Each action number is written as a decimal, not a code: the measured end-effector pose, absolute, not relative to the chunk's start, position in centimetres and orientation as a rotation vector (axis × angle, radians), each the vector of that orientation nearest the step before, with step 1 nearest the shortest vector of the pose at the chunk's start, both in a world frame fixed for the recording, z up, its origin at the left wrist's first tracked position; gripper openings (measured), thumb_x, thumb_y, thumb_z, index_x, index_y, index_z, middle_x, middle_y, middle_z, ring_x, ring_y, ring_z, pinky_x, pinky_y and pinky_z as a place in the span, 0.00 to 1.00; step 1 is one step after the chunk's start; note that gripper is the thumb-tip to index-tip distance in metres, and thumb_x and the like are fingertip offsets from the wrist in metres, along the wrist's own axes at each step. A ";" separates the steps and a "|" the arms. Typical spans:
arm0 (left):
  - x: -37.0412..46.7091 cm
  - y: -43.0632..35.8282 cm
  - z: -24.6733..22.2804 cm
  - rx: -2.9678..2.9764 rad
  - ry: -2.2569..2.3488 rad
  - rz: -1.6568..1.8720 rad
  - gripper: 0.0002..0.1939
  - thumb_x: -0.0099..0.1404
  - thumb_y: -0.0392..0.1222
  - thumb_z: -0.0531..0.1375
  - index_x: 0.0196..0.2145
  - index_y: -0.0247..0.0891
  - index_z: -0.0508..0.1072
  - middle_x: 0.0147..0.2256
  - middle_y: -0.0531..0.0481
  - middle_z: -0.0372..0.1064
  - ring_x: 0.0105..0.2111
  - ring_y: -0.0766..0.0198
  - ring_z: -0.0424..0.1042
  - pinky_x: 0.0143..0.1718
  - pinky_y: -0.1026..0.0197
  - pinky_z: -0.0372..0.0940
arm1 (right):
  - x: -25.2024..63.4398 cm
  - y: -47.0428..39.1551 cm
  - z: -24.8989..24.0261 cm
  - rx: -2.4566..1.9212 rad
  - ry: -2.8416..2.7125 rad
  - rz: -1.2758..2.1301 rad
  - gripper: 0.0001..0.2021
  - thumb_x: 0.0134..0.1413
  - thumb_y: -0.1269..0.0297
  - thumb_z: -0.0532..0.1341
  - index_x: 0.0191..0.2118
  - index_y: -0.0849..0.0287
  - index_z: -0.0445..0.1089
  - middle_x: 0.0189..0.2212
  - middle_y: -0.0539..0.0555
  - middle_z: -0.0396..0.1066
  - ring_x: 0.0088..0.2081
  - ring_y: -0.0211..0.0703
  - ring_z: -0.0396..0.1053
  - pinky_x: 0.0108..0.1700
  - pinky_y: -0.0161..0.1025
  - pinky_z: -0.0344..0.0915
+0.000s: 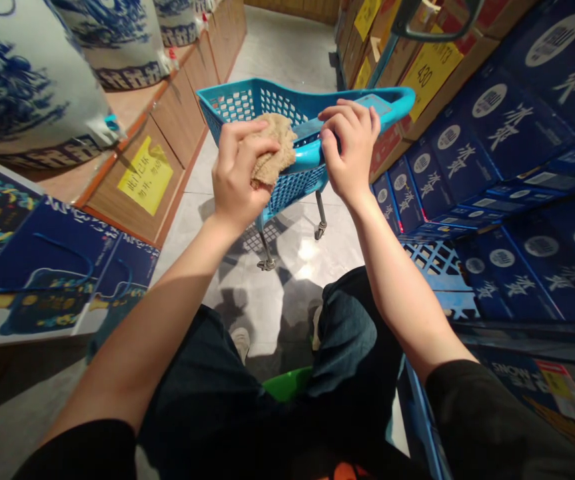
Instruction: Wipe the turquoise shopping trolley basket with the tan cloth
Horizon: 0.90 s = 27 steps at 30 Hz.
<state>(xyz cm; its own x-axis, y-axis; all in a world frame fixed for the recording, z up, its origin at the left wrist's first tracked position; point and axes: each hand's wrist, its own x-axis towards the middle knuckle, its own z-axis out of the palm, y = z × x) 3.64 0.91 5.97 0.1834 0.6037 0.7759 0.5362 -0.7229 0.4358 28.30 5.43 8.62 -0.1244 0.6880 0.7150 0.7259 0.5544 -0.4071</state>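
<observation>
My left hand (240,170) is closed around a crumpled tan cloth (274,147), which presses against the near side of a blue shopping cart's handle (310,155). With curled fingers, my right hand (350,147) grips the same handle farther right, thumb on the near side. The cart's basket (277,100) is light blue plastic with a grid of holes, and it stands on thin metal legs with casters. A flat panel with printing lies on the handle's right part. The cloth hides some of the handle and basket.
Stacked dark-blue boxes (497,113) line the right, near a blue crate (437,267). On the left, white jars with blue patterns (22,80) stand on a wooden cabinet carrying a yellow sign (146,175). Blue gift bags (62,247) are nearer. My legs straddle a green seat (287,383).
</observation>
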 end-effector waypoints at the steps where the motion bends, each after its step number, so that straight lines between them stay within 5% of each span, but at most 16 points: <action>1: 4.1 0.5 6.2 2.406 1.114 1.585 0.15 0.79 0.52 0.62 0.59 0.52 0.76 0.67 0.43 0.71 0.73 0.40 0.68 0.75 0.31 0.68 | 28.5 5.5 8.5 -1.156 -1.848 -0.056 0.13 0.75 0.46 0.59 0.41 0.41 0.77 0.56 0.50 0.84 0.74 0.63 0.67 0.84 0.74 0.46; 7: 5.4 -0.2 7.2 2.604 1.012 1.411 0.15 0.80 0.55 0.61 0.58 0.52 0.77 0.66 0.45 0.72 0.71 0.39 0.71 0.75 0.28 0.67 | 29.8 5.6 8.2 -1.147 -1.881 -0.141 0.12 0.75 0.49 0.58 0.41 0.42 0.77 0.54 0.50 0.84 0.71 0.63 0.71 0.83 0.73 0.50; 18: 3.7 2.5 4.7 2.547 1.118 1.461 0.24 0.75 0.42 0.62 0.67 0.52 0.70 0.68 0.41 0.69 0.72 0.39 0.69 0.74 0.32 0.69 | 33.0 7.8 7.4 -1.104 -1.883 -0.229 0.14 0.74 0.52 0.59 0.34 0.45 0.74 0.48 0.51 0.85 0.68 0.65 0.73 0.78 0.76 0.56; 24: 5.8 0.9 5.7 2.597 1.066 1.320 0.21 0.78 0.44 0.60 0.65 0.52 0.72 0.67 0.44 0.70 0.72 0.41 0.70 0.73 0.31 0.70 | 34.9 9.4 6.4 -1.192 -1.807 -0.300 0.17 0.68 0.68 0.56 0.28 0.43 0.69 0.48 0.46 0.86 0.67 0.54 0.73 0.80 0.64 0.56; 27: 4.3 2.8 4.7 2.588 1.116 1.334 0.22 0.74 0.39 0.62 0.64 0.48 0.73 0.67 0.41 0.70 0.71 0.40 0.71 0.73 0.35 0.71 | 35.7 10.3 6.1 -1.196 -1.771 -0.315 0.18 0.68 0.67 0.56 0.26 0.41 0.69 0.46 0.44 0.87 0.66 0.52 0.73 0.81 0.62 0.54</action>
<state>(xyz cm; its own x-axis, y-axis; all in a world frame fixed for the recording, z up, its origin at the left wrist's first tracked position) 4.28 2.82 4.69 0.3776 0.6040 0.7018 0.5843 -0.7434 0.3255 35.74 10.34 6.08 -0.0791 0.5855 0.8068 0.8275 0.4899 -0.2744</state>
